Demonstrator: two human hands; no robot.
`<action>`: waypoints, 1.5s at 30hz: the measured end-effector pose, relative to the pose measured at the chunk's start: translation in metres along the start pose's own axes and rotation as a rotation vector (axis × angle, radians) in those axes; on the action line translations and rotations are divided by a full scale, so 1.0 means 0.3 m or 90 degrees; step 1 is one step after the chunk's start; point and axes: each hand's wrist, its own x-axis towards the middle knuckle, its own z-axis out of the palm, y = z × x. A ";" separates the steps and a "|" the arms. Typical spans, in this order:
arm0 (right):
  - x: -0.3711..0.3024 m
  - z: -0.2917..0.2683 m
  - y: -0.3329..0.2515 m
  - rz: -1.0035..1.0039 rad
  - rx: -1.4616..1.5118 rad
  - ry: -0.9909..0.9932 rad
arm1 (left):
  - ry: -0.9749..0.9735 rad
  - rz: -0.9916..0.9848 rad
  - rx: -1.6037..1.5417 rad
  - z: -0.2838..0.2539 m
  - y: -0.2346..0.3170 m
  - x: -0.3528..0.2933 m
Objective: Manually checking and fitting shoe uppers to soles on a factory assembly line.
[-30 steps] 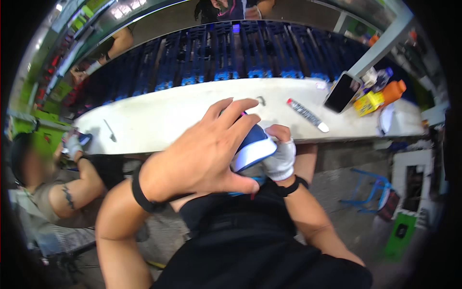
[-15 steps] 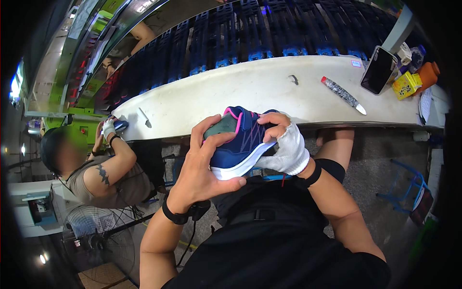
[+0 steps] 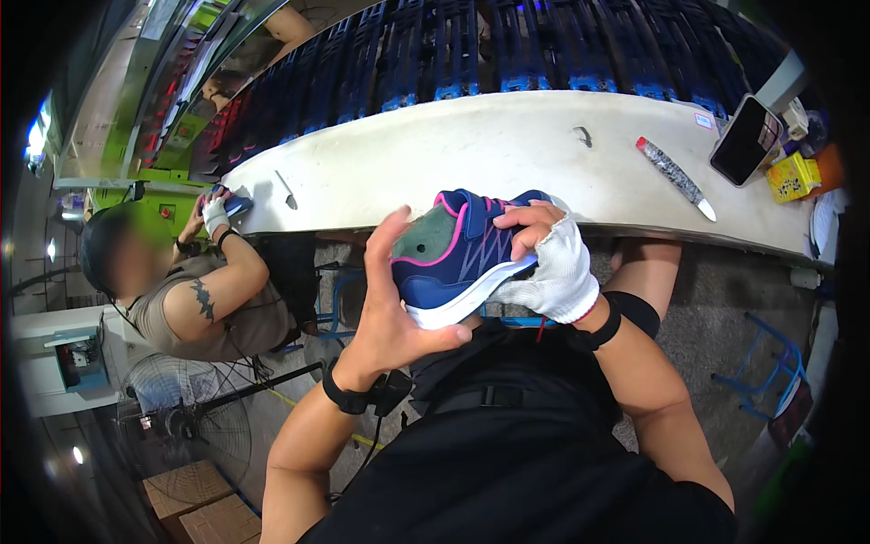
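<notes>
A navy sneaker with pink trim and a white sole is held in front of me, just off the table's near edge. A grey-green shoe last with a small dark hole fills its opening. My right hand, in a white glove with bare fingertips, grips the front half, fingers over the laces and thumb by the sole. My bare left hand spreads around the heel, its fingers stretched up past the opening and its thumb lying below the sole. The left palm borders the heel; whether it bears weight I cannot tell.
On the white table lie a speckled-handled tool with a pale tip, a phone and a yellow box. A dark slatted conveyor runs behind. At left a co-worker handles another shoe; a fan stands nearby.
My left fingers have lifted off the sneaker's collar and spread, uncovering the last. My right hand keeps its grip. The view has shifted slightly.
</notes>
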 end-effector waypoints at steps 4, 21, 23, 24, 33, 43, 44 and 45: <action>-0.010 0.008 0.008 0.013 -0.019 -0.009 | 0.049 -0.185 -0.406 0.038 -0.010 -0.008; -0.034 0.063 0.023 0.004 -0.069 -0.041 | 0.010 -0.356 -0.371 0.013 -0.025 -0.041; -0.033 0.063 0.021 -0.002 -0.076 -0.045 | 0.042 -0.357 -0.323 0.026 -0.030 -0.057; -0.030 0.073 0.017 -0.002 -0.079 -0.038 | 0.075 -0.356 -0.270 0.031 -0.033 -0.061; -0.043 0.044 0.023 0.002 -0.022 -0.055 | 0.113 -0.272 -0.007 0.076 0.018 -0.052; -0.003 -0.022 0.077 0.065 -0.100 -0.118 | 0.143 -0.180 0.095 0.136 0.071 -0.081; 0.005 -0.021 0.079 0.081 -0.072 -0.125 | 0.153 -0.165 0.134 0.144 0.074 -0.085; 0.009 -0.014 0.083 0.074 -0.085 -0.096 | 0.155 -0.167 0.144 0.152 0.084 -0.086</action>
